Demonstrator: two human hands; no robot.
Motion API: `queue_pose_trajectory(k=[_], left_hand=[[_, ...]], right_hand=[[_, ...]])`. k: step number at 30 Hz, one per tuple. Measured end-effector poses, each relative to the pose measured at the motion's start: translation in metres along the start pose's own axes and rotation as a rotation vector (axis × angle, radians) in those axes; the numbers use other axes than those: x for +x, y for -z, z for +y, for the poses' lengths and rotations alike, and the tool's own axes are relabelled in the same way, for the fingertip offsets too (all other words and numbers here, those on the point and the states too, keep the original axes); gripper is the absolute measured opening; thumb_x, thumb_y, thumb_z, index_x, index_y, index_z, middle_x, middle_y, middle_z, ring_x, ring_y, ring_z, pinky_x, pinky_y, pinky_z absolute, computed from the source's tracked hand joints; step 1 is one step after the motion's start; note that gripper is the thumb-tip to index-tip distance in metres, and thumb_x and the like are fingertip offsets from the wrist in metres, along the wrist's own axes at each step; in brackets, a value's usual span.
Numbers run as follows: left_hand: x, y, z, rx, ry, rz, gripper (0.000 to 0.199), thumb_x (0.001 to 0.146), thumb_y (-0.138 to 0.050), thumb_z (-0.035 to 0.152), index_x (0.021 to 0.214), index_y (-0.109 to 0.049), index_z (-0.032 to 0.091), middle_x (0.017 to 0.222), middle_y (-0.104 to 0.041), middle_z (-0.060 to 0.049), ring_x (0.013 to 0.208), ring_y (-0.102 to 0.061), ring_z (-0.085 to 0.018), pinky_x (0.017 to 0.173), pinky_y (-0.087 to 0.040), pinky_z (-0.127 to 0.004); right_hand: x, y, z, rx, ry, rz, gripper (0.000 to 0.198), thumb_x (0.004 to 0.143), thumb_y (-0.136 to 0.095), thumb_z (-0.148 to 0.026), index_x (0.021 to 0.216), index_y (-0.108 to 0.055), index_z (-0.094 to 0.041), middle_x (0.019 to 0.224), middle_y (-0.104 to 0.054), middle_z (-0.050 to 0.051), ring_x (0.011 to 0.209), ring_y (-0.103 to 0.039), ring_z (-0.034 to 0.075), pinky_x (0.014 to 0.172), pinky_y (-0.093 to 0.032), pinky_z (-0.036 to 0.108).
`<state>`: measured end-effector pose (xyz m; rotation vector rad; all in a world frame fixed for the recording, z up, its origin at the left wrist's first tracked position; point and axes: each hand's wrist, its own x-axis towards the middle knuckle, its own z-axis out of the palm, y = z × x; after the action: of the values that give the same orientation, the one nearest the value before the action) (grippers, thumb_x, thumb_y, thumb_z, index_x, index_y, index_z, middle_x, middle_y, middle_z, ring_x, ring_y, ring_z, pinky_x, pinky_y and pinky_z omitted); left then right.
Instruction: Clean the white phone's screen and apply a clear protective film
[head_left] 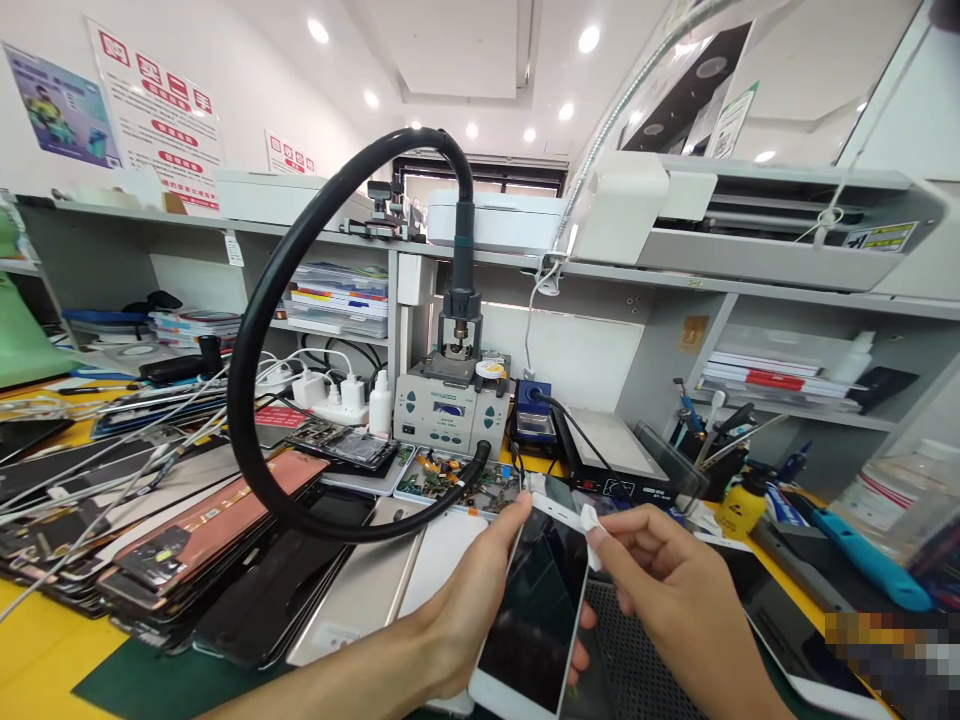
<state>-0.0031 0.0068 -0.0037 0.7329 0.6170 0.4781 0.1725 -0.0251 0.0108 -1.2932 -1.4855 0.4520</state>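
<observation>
The phone (531,622), white-edged with a black, unlit screen (538,590), lay tilted face up in the left hand (474,590); a white scrap (590,520) was at its top right corner.

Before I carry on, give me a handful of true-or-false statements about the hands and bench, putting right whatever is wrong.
1. The left hand holds a white-bordered smartphone. True.
2. The right hand grips a screwdriver. False: it pinches a white tissue-like scrap at the smartphone's upper end.
3. The smartphone's screen is lit. False: it is dark.
4. The thick black hose joins the front of the grey rework station. True.
5. The yellow bottle stands left of the smartphone. False: it stands to the right, beyond the right hand.
6. A turquoise handle lies right of the yellow bottle. True.
</observation>
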Motion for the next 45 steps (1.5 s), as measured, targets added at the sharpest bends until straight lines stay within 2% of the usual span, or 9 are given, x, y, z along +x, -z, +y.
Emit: queue_pose_trajectory(k=[3, 9, 13, 17, 24, 31, 39, 42, 45], left_hand=[[-0.001, -0.002, 0.000, 0.029, -0.002, 0.031, 0.093, 0.082, -0.025, 0.086, 0.090, -0.072, 0.007, 0.081, -0.068, -0.016, 0.065, -0.064, -0.023, 0.073, -0.052, -0.037], [-0.006, -0.009, 0.003, 0.041, -0.061, 0.041, 0.087, 0.091, -0.010, 0.076, 0.104, -0.069, 0.012, 0.081, -0.068, -0.011, 0.057, -0.063, -0.020, 0.067, -0.052, -0.037], [-0.005, -0.008, 0.003, 0.053, -0.040, 0.039, 0.088, 0.092, -0.005, 0.071, 0.094, -0.069, 0.011, 0.077, -0.066, -0.011, 0.055, -0.063, -0.019, 0.066, -0.052, -0.036], [-0.005, -0.008, 0.002, 0.084, -0.028, 0.036, 0.088, 0.091, -0.006, 0.073, 0.088, -0.069, 0.011, 0.080, -0.065, -0.011, 0.058, -0.062, -0.019, 0.067, -0.051, -0.036], [-0.004, -0.009, -0.003, 0.177, -0.009, -0.035, 0.086, 0.093, -0.005, 0.069, 0.089, -0.067, 0.010, 0.082, -0.062, -0.011, 0.062, -0.059, -0.018, 0.069, -0.047, -0.034], [-0.005, -0.009, -0.004, 0.253, -0.082, -0.166, 0.077, 0.082, -0.033, 0.083, 0.098, -0.066, 0.014, 0.091, -0.057, -0.009, 0.069, -0.057, -0.018, 0.072, -0.046, -0.035], [-0.009, -0.013, -0.002, 0.224, -0.075, -0.150, 0.079, 0.067, -0.052, 0.088, 0.101, -0.061, 0.017, 0.090, -0.058, -0.007, 0.068, -0.057, -0.018, 0.072, -0.048, -0.037], [-0.009, -0.013, -0.003, 0.259, -0.027, -0.100, 0.084, 0.065, -0.046, 0.093, 0.095, -0.062, 0.016, 0.083, -0.061, -0.007, 0.063, -0.057, -0.017, 0.067, -0.047, -0.034], [-0.009, -0.016, -0.001, 0.334, 0.075, 0.003, 0.091, 0.070, -0.027, 0.096, 0.079, -0.064, 0.014, 0.069, -0.060, -0.007, 0.055, -0.054, -0.016, 0.061, -0.042, -0.029]], right_hand=[[0.003, 0.001, -0.002, 0.042, -0.123, -0.007, 0.033, 0.082, -0.070, -0.051, 0.078, -0.065, -0.018, 0.047, -0.054, -0.005, 0.040, -0.048, 0.011, 0.040, -0.042, 0.021], [0.007, 0.005, -0.002, 0.120, -0.289, -0.089, 0.037, 0.080, -0.073, -0.053, 0.082, -0.065, -0.017, 0.059, -0.065, -0.001, 0.038, -0.047, 0.008, 0.041, -0.034, 0.021], [0.009, 0.006, -0.001, 0.178, -0.378, -0.117, 0.040, 0.080, -0.073, -0.055, 0.084, -0.063, -0.016, 0.068, -0.071, 0.003, 0.036, -0.048, 0.007, 0.038, -0.024, 0.020], [0.010, 0.006, -0.001, 0.203, -0.426, -0.133, 0.040, 0.079, -0.074, -0.054, 0.083, -0.062, -0.016, 0.070, -0.072, 0.005, 0.036, -0.049, 0.008, 0.037, -0.023, 0.019], [0.009, 0.004, -0.002, 0.232, -0.418, -0.176, 0.042, 0.079, -0.074, -0.056, 0.083, -0.061, -0.016, 0.069, -0.072, 0.004, 0.035, -0.048, 0.006, 0.036, -0.023, 0.017], [0.005, 0.003, -0.011, 0.256, -0.388, -0.191, 0.041, 0.076, -0.076, -0.055, 0.081, -0.065, -0.017, 0.050, -0.060, -0.003, 0.033, -0.046, 0.007, 0.034, -0.025, 0.017], [0.001, 0.006, -0.010, 0.101, -0.250, -0.113, 0.037, 0.079, -0.074, -0.055, 0.081, -0.071, -0.018, 0.046, -0.051, -0.005, 0.042, -0.043, 0.009, 0.041, -0.034, 0.020], [-0.001, 0.006, -0.012, 0.034, -0.185, -0.064, 0.035, 0.080, -0.073, -0.055, 0.084, -0.072, -0.020, 0.050, -0.052, -0.005, 0.045, -0.044, 0.010, 0.043, -0.036, 0.020], [-0.001, 0.005, -0.015, 0.026, -0.163, -0.049, 0.035, 0.078, -0.073, -0.055, 0.083, -0.073, -0.020, 0.049, -0.052, -0.005, 0.044, -0.043, 0.010, 0.041, -0.035, 0.019]])
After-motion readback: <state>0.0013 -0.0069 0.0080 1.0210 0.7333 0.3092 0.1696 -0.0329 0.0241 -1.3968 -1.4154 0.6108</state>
